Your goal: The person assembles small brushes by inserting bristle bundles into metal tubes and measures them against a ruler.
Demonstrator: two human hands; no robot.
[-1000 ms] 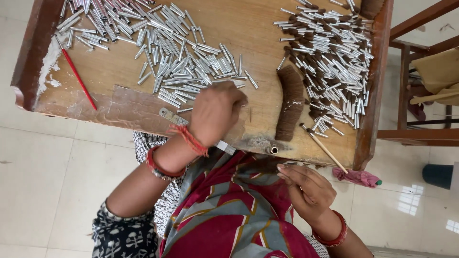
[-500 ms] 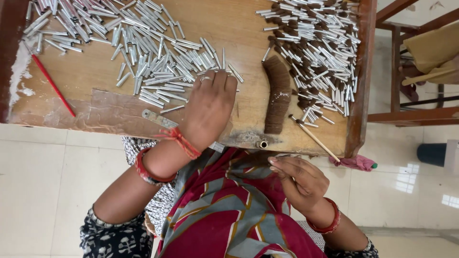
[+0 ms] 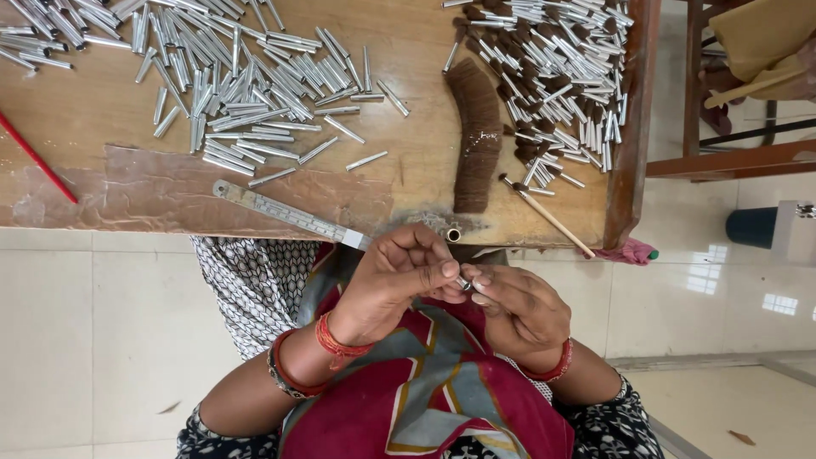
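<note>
My left hand (image 3: pixel 399 276) and my right hand (image 3: pixel 518 306) meet over my lap, just below the near edge of the wooden table (image 3: pixel 399 161). The left fingers are curled in and pressed together, thumb and forefinger pinching a small metal tube (image 3: pixel 464 284). My right fingertips (image 3: pixel 481 279) close on the same tube from the 3 o'clock side, so both hands pinch it between them. Only a short bit of it shows between the fingers; what I can see of its long axis runs roughly from 9 to 3 o'clock, and I cannot tell which end faces where.

At 12 o'clock from my hands, a short open tube end (image 3: pixel 453 235) sits at the table edge. Just above it a curved bundle of brown fibre (image 3: pixel 476 136) lies with its length running from 12 to 6 o'clock. At 10 o'clock a steel ruler (image 3: pixel 289 212) lies slanted, its near end by my left fingers. Farther out at 10 to 11 o'clock is a loose heap of bare silver tubes (image 3: pixel 229 76), pointing many ways. At 1 o'clock lies a second heap of tubes with brown tufts (image 3: pixel 561 76) in their ends. A thin wooden stick (image 3: pixel 552 219) slants at 2 o'clock, and a red stick (image 3: pixel 34 157) lies far off at 9 to 10 o'clock.
</note>
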